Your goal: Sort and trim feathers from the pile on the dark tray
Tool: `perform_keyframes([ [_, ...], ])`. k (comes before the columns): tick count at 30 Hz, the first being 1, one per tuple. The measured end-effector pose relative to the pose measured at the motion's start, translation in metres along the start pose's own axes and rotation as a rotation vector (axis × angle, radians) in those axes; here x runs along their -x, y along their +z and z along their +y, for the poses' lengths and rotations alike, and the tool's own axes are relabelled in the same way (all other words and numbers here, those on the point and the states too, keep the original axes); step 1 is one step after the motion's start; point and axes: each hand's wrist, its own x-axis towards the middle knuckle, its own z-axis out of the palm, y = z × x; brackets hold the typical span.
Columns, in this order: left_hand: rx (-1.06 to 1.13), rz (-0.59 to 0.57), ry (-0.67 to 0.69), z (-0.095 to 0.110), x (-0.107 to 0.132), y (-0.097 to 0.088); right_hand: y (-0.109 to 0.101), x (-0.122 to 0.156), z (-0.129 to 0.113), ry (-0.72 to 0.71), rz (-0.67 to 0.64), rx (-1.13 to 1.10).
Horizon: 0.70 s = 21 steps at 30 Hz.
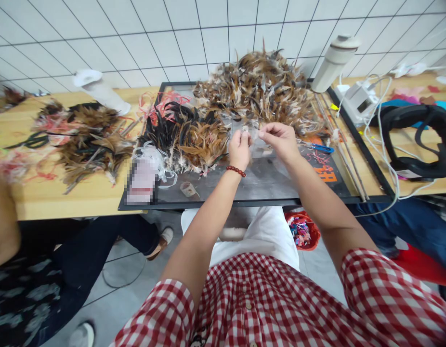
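My left hand [239, 148], with a red bead bracelet [236, 170] at its wrist, has its fingers pinched together. Something small and pale shows at its fingertips, too blurred to name. Close by on the right, my right hand [281, 140] has thumb and forefinger pressed together, and what they hold, if anything, cannot be made out. Behind both hands rises a large heap of brown and white feathers [259, 89]. Left of my left hand lie brown feather bunches [201, 142] and black feathers [168, 127]. A blue-handled tool [321, 147] rests right of my right hand.
Under the feathers is a dark, black-edged board [223, 185] on the wooden table [100, 200]. White ribbon [156, 161] and a tape roll [189, 189] lie at its left. Scissors [35, 140], a pale bottle [333, 62], sticks [349, 164] and a headset [414, 144] stand around. People sit on both sides.
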Motion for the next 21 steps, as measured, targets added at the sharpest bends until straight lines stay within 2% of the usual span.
perform_keyframes([
  [4, 0.004, 0.009, -0.075, 0.002, -0.003, -0.004, -0.01, 0.0, -0.001, -0.063, -0.17, 0.238],
  [6, -0.016, -0.021, -0.071, 0.008, 0.0, -0.004, -0.008, 0.002, 0.0, -0.09, -0.191, 0.293],
  [12, -0.019, -0.054, -0.106, 0.022, 0.01, -0.002, -0.001, 0.003, -0.003, -0.086, -0.045, 0.292],
  [17, 0.075, -0.166, -0.152, 0.023, 0.01, 0.0, -0.002, 0.004, -0.01, -0.098, 0.035, 0.248],
  [21, 0.195, -0.224, -0.284, 0.029, 0.011, 0.001, -0.001, 0.001, -0.005, -0.069, 0.119, 0.172],
])
